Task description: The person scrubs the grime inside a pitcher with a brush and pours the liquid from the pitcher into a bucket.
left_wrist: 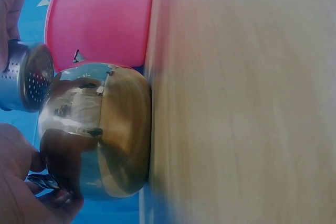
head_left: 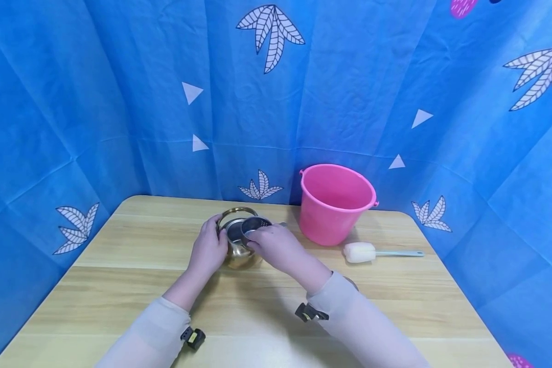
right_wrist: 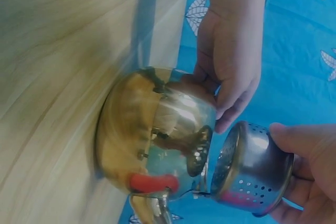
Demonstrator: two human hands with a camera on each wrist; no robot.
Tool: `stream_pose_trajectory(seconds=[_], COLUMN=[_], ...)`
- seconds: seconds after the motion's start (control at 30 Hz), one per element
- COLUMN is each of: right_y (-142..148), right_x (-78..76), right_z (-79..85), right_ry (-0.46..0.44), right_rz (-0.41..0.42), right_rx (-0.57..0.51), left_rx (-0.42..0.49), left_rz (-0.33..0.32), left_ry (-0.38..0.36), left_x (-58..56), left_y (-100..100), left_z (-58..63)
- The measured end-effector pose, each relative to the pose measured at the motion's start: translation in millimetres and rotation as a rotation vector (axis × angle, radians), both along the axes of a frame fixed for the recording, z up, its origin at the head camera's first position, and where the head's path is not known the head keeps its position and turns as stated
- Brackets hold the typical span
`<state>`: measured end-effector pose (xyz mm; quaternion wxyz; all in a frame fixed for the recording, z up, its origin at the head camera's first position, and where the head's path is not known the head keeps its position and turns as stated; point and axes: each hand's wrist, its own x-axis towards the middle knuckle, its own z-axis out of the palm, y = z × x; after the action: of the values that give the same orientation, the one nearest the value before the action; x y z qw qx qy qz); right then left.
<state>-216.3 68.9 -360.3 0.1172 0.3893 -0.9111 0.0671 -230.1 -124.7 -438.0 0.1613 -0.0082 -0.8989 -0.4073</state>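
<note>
A shiny gold metal teapot (head_left: 240,259) stands on the table with its lid off and its hoop handle (head_left: 239,209) raised. My left hand (head_left: 208,248) grips it at the left side of the rim, by the handle's foot. Between the thumb and fingers of my right hand (head_left: 279,248) is a perforated steel tea strainer (right_wrist: 254,169), its rows of small holes showing in the right wrist view. The strainer hangs tilted just above the pot's mouth, at the right side. In that view the spout (right_wrist: 149,208) points away from my left hand.
Behind and to the right stands a pink bucket (head_left: 326,225). In front of it lies a white sponge brush (head_left: 360,252) with a pale blue handle. A round grey edge (head_left: 351,282) peeks out behind my right sleeve. Blue patterned cloth (head_left: 257,102) surrounds the wooden table (head_left: 133,286).
</note>
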Motion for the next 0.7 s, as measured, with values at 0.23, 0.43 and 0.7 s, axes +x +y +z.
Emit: stream_pose_trajectory(seconds=[0.23,0.43,0.7], right_y=[7,12,18], right_x=[4.9,5.6,11.0], right_z=[2.7,1.4,4.8], right_ry=[-0.007,0.006,0.006], right_rz=[-0.004,0.011,0.036], right_rx=[0.008,-0.001,0.021], left_rx=[-0.008,-0.008,-0.004], left_rz=[-0.004,0.001,-0.001], left_ry=[-0.015,-0.012,-0.005], left_x=[0.0,-0.3,0.1], left_y=[0,1,1], left_z=[0.9,1.4,2.3])
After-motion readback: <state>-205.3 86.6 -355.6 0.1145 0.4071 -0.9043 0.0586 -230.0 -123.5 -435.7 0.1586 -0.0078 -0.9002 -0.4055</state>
